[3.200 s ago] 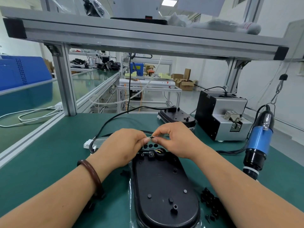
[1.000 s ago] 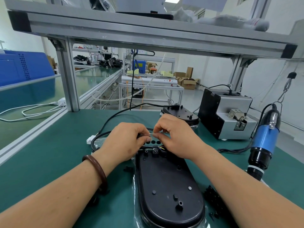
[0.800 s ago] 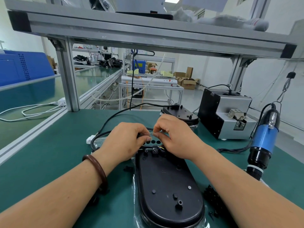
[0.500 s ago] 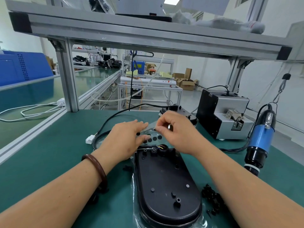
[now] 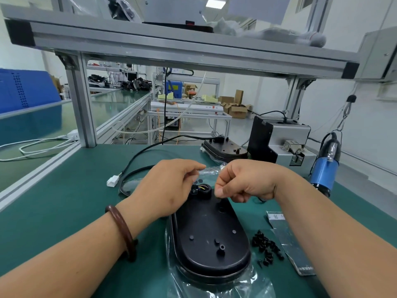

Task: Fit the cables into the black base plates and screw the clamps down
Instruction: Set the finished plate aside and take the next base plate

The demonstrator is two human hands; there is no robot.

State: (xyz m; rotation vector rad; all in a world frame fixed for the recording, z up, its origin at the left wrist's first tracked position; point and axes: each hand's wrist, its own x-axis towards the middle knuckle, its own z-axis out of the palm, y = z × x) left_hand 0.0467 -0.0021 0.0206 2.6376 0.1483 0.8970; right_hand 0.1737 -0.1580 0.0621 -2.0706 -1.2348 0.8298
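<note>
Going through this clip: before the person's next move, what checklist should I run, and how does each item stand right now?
1. Base plate lies flat on the bench: ok.
2. Cable seated in the plate's far end: cannot tell, the hands cover it.
3. Clamp in position: cannot tell, none visible.
4. Screws close by, right of the plate: ok.
5. Screwdriver in hand: not ok, it hangs untouched at the right.
6. Hands free: not ok, left hand and right hand both pinch a clear strip.
</note>
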